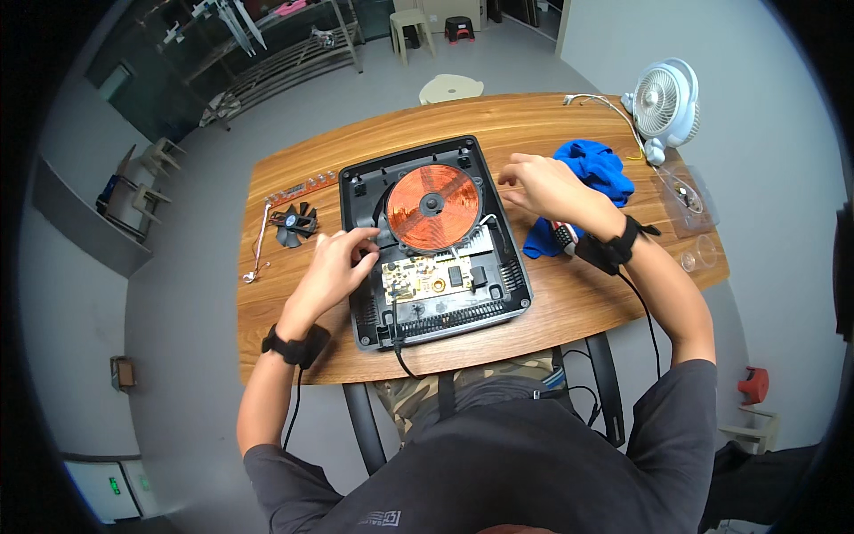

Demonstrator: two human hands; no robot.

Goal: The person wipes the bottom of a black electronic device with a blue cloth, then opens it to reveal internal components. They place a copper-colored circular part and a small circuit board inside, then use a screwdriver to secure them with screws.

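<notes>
Your left hand [340,260] is at the left side of an uncovered black rectangular plastic housing [363,209], its fingers bent inward and thumb near the fingertips; whether it pinches anything, you cannot tell from here. The housing lies in the middle of the brown wood-grain table [569,298], slightly turned. Your right hand [544,185] is loosely curled just beside the housing's far right edge, palm down; whether something small sits between its fingers cannot be told. Between your hands, a flat round copper-coloured coil [436,224] sits in the far part of the housing, with a pale yellow circuit board [422,279] on its near side. To the left of the housing you have a black-bladed fan rotor [294,225] and, farther off, an orange-red strip with clear round pieces [304,188]. To your right, a crumpled bright blue cloth [600,167] lies beyond your wrist, and a pale blue desk fan [663,102] stands at the far right corner.
</notes>
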